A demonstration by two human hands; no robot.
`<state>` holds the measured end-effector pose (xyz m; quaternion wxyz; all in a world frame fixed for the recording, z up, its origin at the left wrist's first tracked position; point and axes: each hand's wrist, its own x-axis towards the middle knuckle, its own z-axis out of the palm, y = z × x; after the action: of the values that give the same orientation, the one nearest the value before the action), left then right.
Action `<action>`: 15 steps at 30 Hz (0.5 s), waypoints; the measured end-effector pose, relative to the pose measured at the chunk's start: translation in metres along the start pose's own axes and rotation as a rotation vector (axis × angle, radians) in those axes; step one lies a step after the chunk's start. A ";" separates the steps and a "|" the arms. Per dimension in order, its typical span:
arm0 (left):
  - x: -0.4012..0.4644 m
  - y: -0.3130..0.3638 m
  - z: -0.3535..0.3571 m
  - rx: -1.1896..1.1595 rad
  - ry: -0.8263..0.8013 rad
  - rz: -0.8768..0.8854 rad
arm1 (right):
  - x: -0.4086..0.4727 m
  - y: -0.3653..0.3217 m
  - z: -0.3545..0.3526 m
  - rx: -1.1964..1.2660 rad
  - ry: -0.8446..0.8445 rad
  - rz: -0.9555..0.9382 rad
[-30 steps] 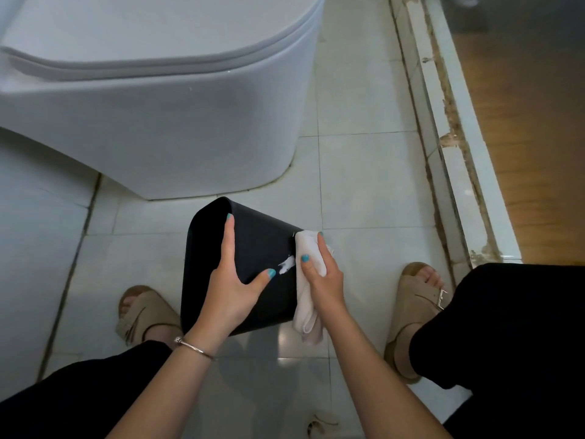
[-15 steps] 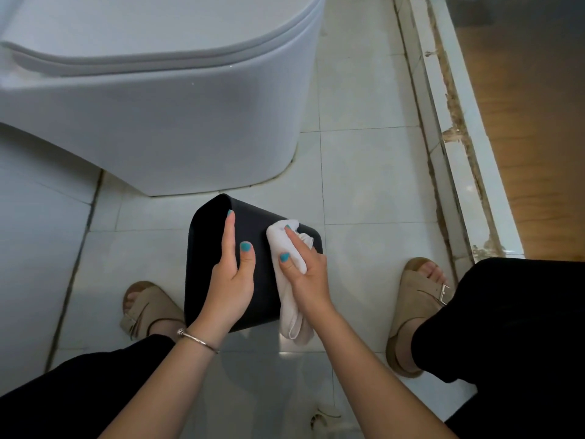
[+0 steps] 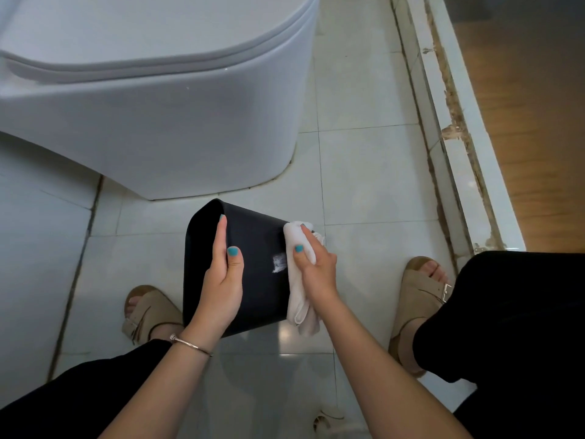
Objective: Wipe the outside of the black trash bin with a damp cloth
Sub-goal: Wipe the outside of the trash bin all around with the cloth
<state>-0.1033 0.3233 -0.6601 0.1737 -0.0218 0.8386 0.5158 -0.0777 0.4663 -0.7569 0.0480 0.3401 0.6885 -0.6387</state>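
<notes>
We hold the black trash bin tipped over the tile floor, left hand clasping its wall. A white smear lies just left of the damp cloth bunched in our right hand.

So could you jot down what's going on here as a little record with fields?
place: tiled floor beside a toilet
bin: black, tipped on its side
left hand: steadies the bin
right hand: presses a white cloth on the bin's side
mark: whitish smear beside the cloth
</notes>
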 end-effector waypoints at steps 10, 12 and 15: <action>-0.001 0.007 0.002 0.070 -0.030 0.029 | -0.035 -0.033 0.025 -0.057 -0.161 -0.257; 0.000 0.008 0.004 0.063 -0.028 0.027 | -0.036 -0.035 0.025 -0.094 -0.164 -0.318; 0.001 0.008 0.003 0.030 -0.034 0.022 | -0.033 -0.035 0.021 -0.134 -0.167 -0.341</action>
<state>-0.1053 0.3295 -0.6552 0.1826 -0.0015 0.8434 0.5053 -0.0791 0.4350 -0.7145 0.0185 0.1604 0.7707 -0.6164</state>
